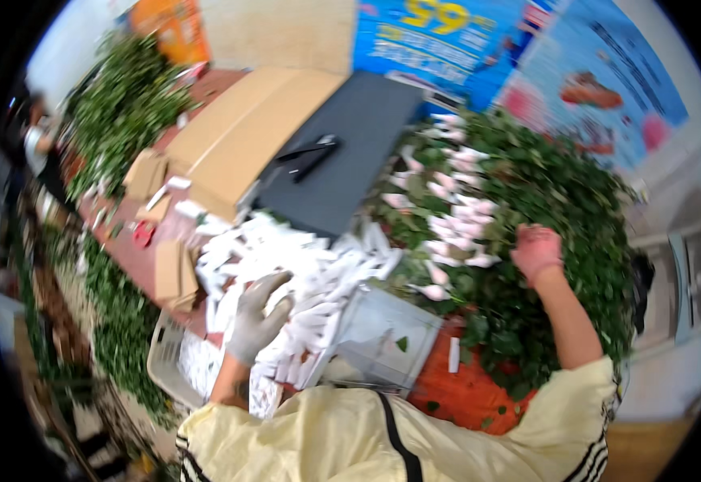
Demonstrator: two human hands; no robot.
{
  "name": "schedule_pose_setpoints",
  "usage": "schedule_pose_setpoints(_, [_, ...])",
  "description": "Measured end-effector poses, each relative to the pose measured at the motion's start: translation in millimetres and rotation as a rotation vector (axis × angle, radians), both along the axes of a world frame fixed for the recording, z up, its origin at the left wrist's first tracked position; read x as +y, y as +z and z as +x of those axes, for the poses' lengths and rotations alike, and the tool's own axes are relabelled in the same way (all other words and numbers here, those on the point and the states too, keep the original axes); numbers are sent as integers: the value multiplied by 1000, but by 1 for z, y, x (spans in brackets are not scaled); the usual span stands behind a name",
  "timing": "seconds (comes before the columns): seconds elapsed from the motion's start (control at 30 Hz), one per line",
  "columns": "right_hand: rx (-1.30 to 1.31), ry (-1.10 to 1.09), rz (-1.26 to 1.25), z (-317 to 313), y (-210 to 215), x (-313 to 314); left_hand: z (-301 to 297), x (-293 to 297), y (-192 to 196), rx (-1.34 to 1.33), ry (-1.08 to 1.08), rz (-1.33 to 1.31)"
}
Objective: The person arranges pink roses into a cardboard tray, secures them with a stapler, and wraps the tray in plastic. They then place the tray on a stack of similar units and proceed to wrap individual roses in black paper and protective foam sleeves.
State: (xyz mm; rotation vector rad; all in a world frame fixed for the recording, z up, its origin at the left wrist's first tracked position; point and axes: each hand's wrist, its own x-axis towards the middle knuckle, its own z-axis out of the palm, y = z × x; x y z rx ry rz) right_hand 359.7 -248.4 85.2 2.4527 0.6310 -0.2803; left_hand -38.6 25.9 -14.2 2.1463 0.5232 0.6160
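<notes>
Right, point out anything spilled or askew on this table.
The white paper sleeves lie in a loose heap, spilling from the basket under the left hand. A stray leaf sits in the clear box.

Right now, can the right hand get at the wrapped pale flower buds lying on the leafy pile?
Probably yes. The right hand already rests on the leafy pile, beside the wrapped buds, with nothing between them. The left hand is over the white paper sleeves.
</notes>
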Motion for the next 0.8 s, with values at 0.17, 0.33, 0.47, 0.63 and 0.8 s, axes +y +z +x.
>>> schedule_pose_setpoints(0.17, [18, 682, 494, -75, 13, 132, 21, 103, -7, 129, 374, 133])
schedule_pose_setpoints(0.33, [322, 771, 507, -142, -50, 257, 91, 148, -8, 129, 183, 331])
schedule_pose_setpoints(0.47, [466, 821, 359, -207, -70, 236, 170, 171, 1, 291, 225, 537])
schedule_pose_setpoints(0.63, [513, 674, 439, -249, -70, 195, 220, 192, 14, 699, 125, 536])
schedule_pose_setpoints(0.8, [181, 595, 383, -218, -87, 238, 202, 241, 24, 539, 19, 101])
